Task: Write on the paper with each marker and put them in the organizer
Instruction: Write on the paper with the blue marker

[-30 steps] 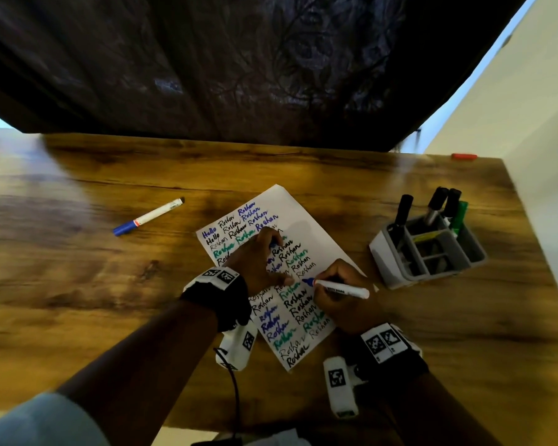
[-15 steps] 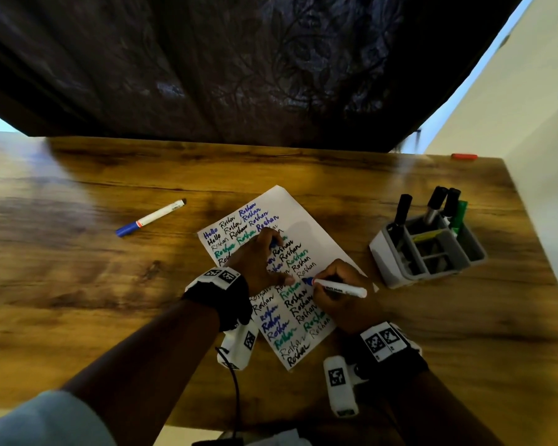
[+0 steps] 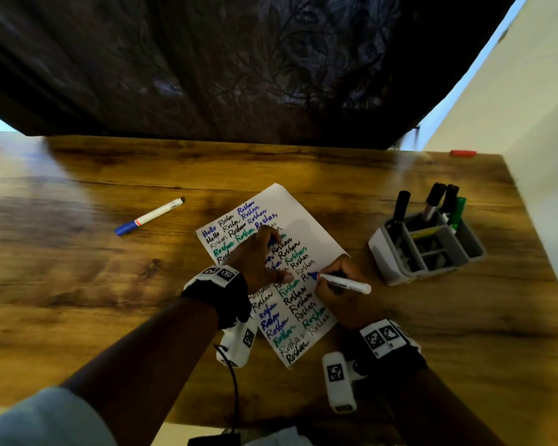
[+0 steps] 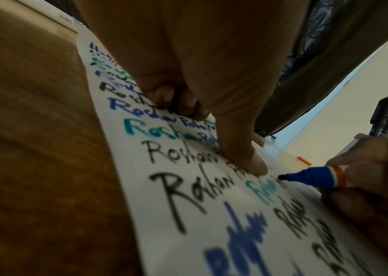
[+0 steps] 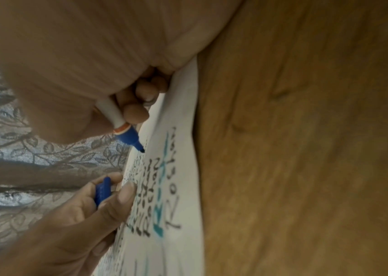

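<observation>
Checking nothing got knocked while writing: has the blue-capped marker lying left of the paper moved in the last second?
No. The blue-capped marker keeps the same spot and angle relative to the paper.

Dim, warm light; blurred, distorted edges

Black bands (image 3: 219, 294) wrap both my wrists, each topped with white tags printed in black square codes; white camera housings (image 3: 338, 379) hang beneath, a thin black cable (image 3: 234, 381) trails left, and my pale blue sleeve (image 3: 42, 420) shows.
</observation>
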Demonstrator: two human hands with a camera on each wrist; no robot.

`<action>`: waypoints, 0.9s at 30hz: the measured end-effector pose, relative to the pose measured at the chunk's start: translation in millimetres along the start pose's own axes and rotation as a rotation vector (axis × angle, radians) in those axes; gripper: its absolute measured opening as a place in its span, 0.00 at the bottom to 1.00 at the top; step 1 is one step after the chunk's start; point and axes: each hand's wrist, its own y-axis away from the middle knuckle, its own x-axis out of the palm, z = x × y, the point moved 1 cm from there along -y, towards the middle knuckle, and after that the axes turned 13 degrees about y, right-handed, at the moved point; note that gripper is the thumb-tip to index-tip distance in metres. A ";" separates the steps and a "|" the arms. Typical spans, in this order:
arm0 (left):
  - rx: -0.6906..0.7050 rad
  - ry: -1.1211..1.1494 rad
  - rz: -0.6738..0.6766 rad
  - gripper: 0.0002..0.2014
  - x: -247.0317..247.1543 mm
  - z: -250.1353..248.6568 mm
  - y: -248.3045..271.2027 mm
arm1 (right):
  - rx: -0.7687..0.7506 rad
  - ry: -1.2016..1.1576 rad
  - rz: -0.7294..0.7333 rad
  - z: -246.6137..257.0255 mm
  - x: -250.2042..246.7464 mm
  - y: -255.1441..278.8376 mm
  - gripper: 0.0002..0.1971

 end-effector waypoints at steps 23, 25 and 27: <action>0.007 -0.010 -0.010 0.36 0.3 1.6 0.1 | 0.060 -0.040 -0.164 7.6 5.7 -3.3 0.14; 0.008 -0.009 -0.011 0.36 0.3 1.4 0.5 | 0.011 -0.072 -0.147 5.5 7.6 -3.7 0.08; 0.002 -0.009 -0.010 0.36 0.2 0.9 0.5 | 0.071 -0.066 -0.144 1.3 8.4 -6.2 0.10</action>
